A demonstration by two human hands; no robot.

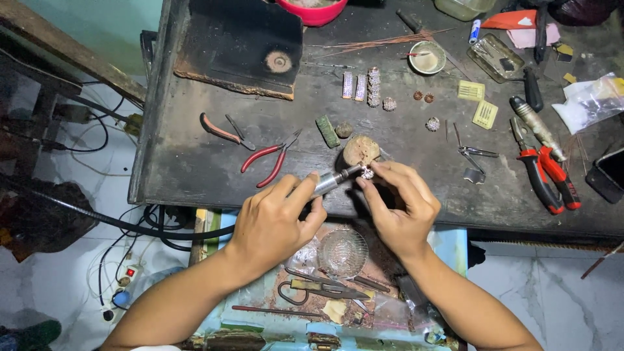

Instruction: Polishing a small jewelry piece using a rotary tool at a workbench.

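A tiny sparkly bead (368,173), probably light, hard and easily dropped, is pinched by its sides in the right hand (400,211) at the workbench (195,162) edge, while a metal rotary handpiece (333,181) is gripped in the left hand (276,224), tip touching it.

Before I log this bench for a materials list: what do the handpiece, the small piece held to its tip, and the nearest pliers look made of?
Handpiece: bare metal, silvery sheen. Small piece: probably metal, pale and glinting; too small to confirm. Pliers: dark steel jaws, red plastic-looking handles.
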